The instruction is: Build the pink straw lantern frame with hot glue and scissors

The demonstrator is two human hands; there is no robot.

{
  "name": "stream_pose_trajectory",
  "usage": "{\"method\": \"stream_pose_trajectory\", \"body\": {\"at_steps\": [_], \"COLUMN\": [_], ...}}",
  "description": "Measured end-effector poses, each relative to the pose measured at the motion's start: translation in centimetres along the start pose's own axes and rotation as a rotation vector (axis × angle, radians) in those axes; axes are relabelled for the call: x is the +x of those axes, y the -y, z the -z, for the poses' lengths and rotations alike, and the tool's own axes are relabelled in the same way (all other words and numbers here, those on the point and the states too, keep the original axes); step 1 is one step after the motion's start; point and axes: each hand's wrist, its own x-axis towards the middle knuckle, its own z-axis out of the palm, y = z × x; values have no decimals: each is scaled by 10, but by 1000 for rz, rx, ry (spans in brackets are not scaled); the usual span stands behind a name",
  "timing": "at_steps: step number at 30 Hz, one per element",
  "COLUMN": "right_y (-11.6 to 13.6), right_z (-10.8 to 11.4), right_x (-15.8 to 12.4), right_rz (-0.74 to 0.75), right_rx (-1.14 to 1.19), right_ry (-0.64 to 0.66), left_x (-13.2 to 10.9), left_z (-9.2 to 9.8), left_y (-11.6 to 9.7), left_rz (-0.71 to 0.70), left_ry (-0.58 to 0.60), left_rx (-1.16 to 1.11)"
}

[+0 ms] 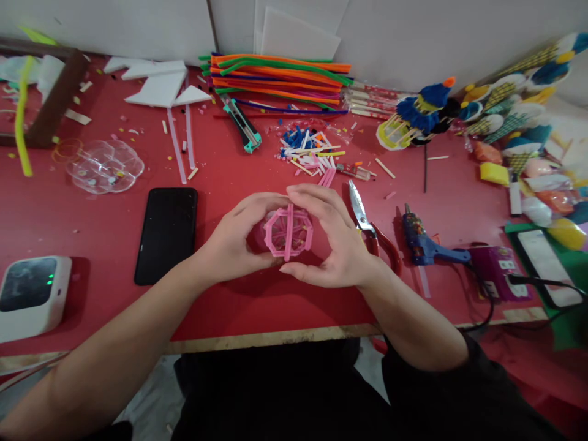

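Between my two hands, over the red table, is a pink octagonal frame (288,233) with a double bar running across its middle and thinner spokes behind it. My left hand (248,236) is curved around the frame's left side, its fingers wrapped behind it. My right hand (328,236) arches over the right side, fingertips at the top edge and thumb near the bottom edge, with a gap between palm and frame. Below the frame, its lower part is mostly hidden by my fingers. Scissors (362,214) with red handles lie just right of my right hand.
A black phone (166,236) lies left, beyond it a clear flower-shaped tray (106,166). Cut sticks (312,150), a teal cutter (243,125) and pipe cleaners (280,79) lie ahead. On the right are a blue glue gun (427,245) with a cord and a purple box (498,272).
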Motion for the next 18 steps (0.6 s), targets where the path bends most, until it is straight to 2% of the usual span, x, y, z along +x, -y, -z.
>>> {"method": "stream_pose_trajectory", "body": {"at_steps": [5,13,18], "right_y": [1,1,0], "right_z": [1,2,0], "right_x": [1,1,0], "right_rz": [17,-13,-176], "right_rx": [-10,29,194], "right_ry": [-13,-21,-33], "left_x": [-1,0,1], "left_z": [-1,-1,2], "left_y": [1,-2,-7], "left_rz": [-31,-1,-17], "left_ry": [-22,-26,-50], "left_rx": [3,-7,30]}}
